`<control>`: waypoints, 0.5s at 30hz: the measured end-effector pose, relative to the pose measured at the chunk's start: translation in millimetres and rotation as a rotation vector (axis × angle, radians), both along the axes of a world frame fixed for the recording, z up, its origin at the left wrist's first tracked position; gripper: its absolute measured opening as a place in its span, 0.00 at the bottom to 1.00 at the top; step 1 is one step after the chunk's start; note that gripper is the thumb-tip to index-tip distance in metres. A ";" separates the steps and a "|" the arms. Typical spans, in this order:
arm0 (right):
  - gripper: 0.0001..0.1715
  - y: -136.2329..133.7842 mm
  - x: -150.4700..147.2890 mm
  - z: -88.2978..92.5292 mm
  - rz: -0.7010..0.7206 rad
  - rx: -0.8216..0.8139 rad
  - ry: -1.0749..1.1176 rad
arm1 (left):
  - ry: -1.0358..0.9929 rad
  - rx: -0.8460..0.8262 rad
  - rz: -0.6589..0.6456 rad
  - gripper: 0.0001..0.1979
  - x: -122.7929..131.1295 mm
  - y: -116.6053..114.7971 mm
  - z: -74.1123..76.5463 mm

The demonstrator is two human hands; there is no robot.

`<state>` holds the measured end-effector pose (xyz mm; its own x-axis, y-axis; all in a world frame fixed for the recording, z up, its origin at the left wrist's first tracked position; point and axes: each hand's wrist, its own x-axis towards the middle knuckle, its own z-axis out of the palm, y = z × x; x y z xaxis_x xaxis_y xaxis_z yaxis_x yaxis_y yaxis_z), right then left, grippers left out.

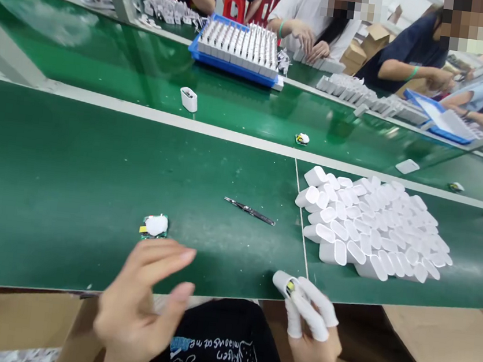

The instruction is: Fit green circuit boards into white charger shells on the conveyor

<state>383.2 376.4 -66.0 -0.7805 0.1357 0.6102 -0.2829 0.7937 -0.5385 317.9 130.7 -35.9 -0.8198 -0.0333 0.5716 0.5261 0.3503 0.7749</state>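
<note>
My right hand (311,322), with white covers on several fingers, grips a white plastic housing (281,281) near the table's front edge. A yellow and dark part shows in the mouth of that housing, under my fingertips. My left hand (145,298) is raised with thumb and fingers apart and nothing between them. Just beyond its knuckles lies a small circuit board (155,225) with a white pad and a yellow piece. Black tweezers (250,211) rest on the green table between and beyond my hands.
A heap of white housings (371,225) covers the table at the right. On the green belt (241,108) are a single housing (188,99) and another board (302,138). Beyond, co-workers sit by a blue tray (232,66) of parts. Cardboard boxes (444,349) stand below the front edge.
</note>
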 end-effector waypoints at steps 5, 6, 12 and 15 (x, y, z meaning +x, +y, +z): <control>0.11 -52.0 -26.9 49.0 0.125 -1.371 -0.391 | 0.015 -0.056 -0.495 0.27 -6.3 37.9 14.2; 0.12 -62.6 -31.9 58.5 0.190 -1.593 -0.550 | 0.017 -0.022 -0.512 0.29 -7.5 43.3 15.2; 0.09 -95.2 -48.9 74.7 0.477 -2.084 -0.901 | 0.081 0.063 -0.446 0.29 -14.7 40.4 17.9; 0.09 -99.6 -51.5 73.0 0.498 -2.093 -0.919 | 0.075 0.065 -0.438 0.30 -13.3 32.9 17.7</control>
